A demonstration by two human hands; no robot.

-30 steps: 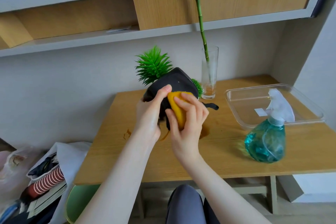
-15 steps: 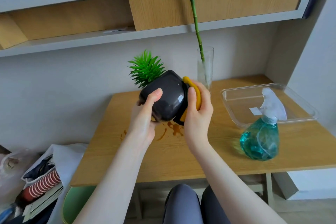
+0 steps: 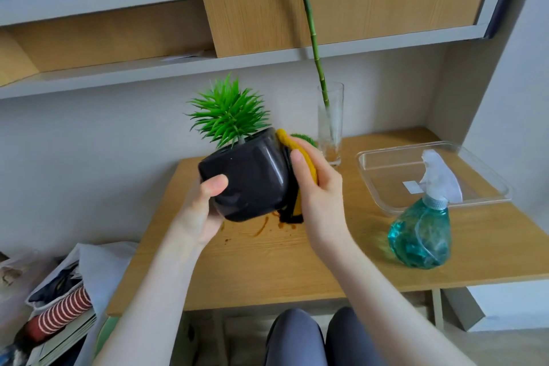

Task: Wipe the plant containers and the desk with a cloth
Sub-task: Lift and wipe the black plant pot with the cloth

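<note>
My left hand (image 3: 202,211) is gripping the black pot (image 3: 246,175), tilted and lifted above the desk (image 3: 267,270), thumb curled over its side. My right hand (image 3: 320,193) is pressing the yellow cloth (image 3: 300,154) against the pot's right face, fingers curled around it. Brown stains (image 3: 261,226) are lying on the desk below. A glass vase (image 3: 331,125), tray (image 3: 475,172) and spray bottle (image 3: 421,235) are standing to the right.

Likely home study: desk (image 3: 297,270), wall shelves (image 3: 178,74).

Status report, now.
Left hand holds the pot tilted. Right hand presses the cloth to its side. Brown stains on the desk.
</note>
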